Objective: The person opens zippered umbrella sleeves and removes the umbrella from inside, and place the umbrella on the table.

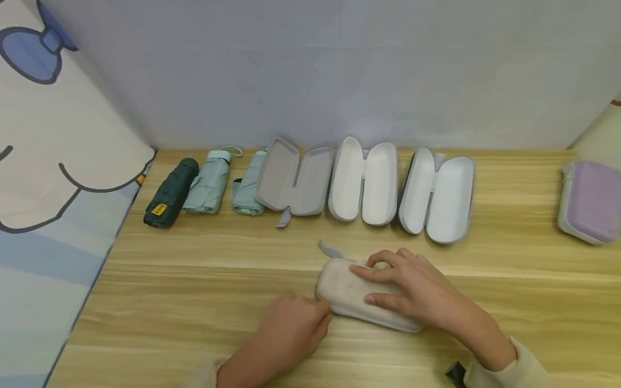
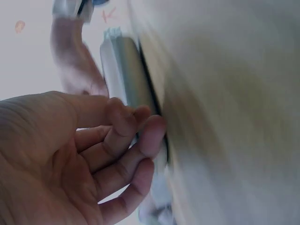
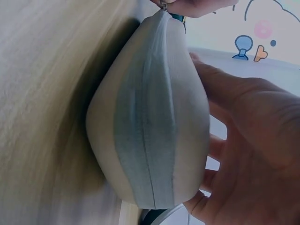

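Observation:
A beige zippered case (image 1: 339,283) lies closed on the wooden table (image 1: 194,302), with a pale grey-blue band along its zipper side. At its near left corner my left hand (image 1: 296,326) pinches the small zipper pull (image 3: 163,6) between thumb and finger. My right hand (image 1: 412,288) presses on top of the case, index finger and thumb fairly straight; the other fingertips are partly hidden at the far edge. A grey strap (image 1: 331,250) sticks out behind the case. The left wrist view shows the case (image 2: 140,77) side-on, beyond the curled left fingers.
Along the back stand a grey open case (image 1: 312,183) and two open cases with white insides (image 1: 381,183) (image 1: 451,199). Left of them lie a dark green folded umbrella (image 1: 172,191) and two pale green umbrellas (image 1: 209,186) (image 1: 249,188). A purple-lidded case (image 1: 594,202) sits far right.

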The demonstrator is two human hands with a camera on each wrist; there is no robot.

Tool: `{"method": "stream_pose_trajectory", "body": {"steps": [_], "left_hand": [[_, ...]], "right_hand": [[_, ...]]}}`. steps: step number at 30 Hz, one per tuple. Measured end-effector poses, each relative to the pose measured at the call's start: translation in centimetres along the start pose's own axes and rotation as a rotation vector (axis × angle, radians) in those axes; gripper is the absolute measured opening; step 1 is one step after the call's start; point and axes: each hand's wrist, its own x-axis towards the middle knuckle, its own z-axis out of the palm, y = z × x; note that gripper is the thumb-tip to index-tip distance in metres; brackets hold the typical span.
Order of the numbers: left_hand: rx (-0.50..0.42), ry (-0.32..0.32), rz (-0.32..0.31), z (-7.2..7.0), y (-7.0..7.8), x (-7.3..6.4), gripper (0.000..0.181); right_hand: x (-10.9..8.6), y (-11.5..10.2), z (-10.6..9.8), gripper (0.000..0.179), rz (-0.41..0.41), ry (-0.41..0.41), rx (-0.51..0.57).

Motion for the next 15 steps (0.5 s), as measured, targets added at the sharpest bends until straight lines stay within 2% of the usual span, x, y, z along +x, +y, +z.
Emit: {"method": "stream_pose_trajectory", "body": {"steps": [5, 10, 15], "left_hand": [[0.076, -0.015, 0.081, 0.8, 1.9, 0.5, 0.029], [0.219, -0.019, 0.191, 1.2, 3.5, 1.3, 0.022], [0.319, 0.015, 0.281, 1.8, 4.8, 2.1, 0.015]], "right_hand": [[0.1, 0.0, 0.0, 0.052, -0.001, -0.005, 0.017], [0.3, 0.2, -0.2, 0.051, 0.000, -0.028, 0.044], [0.8, 0.4, -0.6, 0.048, 0.006, -0.065, 0.076]]}}
